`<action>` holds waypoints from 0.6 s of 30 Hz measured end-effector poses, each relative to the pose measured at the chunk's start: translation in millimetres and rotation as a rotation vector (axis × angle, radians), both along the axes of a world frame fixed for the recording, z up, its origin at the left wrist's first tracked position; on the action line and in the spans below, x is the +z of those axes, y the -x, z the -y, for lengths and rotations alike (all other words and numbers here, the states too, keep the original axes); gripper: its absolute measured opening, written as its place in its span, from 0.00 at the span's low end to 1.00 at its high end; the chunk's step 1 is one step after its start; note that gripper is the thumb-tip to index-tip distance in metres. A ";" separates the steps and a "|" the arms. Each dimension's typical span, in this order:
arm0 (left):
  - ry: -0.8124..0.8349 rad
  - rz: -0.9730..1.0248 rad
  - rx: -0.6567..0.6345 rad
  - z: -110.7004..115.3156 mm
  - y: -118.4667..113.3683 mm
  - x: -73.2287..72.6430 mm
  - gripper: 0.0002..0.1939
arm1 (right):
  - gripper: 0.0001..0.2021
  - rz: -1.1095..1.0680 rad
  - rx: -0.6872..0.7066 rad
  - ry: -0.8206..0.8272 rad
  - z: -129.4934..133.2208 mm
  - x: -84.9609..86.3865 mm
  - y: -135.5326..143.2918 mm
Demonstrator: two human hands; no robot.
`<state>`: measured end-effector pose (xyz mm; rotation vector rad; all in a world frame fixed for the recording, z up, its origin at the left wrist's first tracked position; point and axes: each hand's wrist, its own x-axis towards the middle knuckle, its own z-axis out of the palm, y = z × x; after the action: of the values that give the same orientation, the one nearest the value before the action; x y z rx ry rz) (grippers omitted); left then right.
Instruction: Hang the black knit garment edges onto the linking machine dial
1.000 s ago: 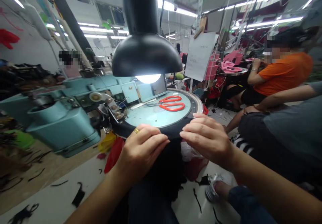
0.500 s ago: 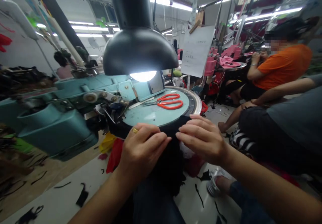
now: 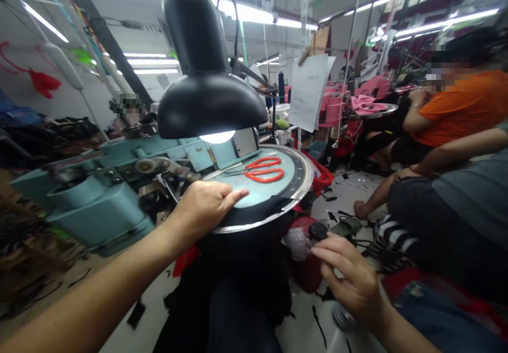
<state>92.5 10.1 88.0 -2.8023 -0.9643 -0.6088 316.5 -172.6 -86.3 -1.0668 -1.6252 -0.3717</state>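
My left hand point(image 3: 204, 205) is at the near left of the round dial point(image 3: 305, 175), fingers curled down over a black knit fabric point(image 3: 257, 211) and thumb stretched to the right. What its fingertips do is hidden. The fabric lies along the dial's toothed front rim and hangs down towards my lap. My right hand point(image 3: 349, 271) is lower right, off the dial, its thumb and fingers apart. Its fingertips are just below a round black knob point(image 3: 318, 231); whether they touch is unclear. Orange-handled scissors point(image 3: 265, 169) lie on the dial's pale green plate.
A black lamp point(image 3: 212, 104) hangs lit over the dial. The green machine head point(image 3: 97, 199) stands left. A translucent plastic bag point(image 3: 297, 243) is beside the knob. Two people sit at the right, one in an orange top point(image 3: 468, 109). Black scraps point(image 3: 137, 315) litter the floor.
My hands were close together on the fabric at the dial's front edge. The left has moved left along the rim; the right has let go and dropped right, beside the knob. The view has shifted slightly.
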 end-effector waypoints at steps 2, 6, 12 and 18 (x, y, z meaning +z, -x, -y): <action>-0.098 0.092 -0.016 15.5 -4.2 2.8 0.28 | 0.17 -0.049 -0.004 -0.006 -0.6 -2.0 -1.1; 0.103 0.015 -0.118 46.1 -32.9 18.8 0.21 | 0.16 -0.071 0.036 -0.001 -2.7 0.2 0.2; 0.605 -0.329 0.011 33.9 -60.8 51.4 0.11 | 0.17 -0.136 0.070 -0.025 -9.1 24.8 -17.5; 0.574 -0.057 0.060 27.2 -47.8 36.4 0.10 | 0.10 -0.430 0.271 0.325 -29.6 49.1 -10.7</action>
<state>140.3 -17.2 124.4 -3.2285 -1.3928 -0.2687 327.2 -143.0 -37.2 -1.0578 -1.4362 0.2963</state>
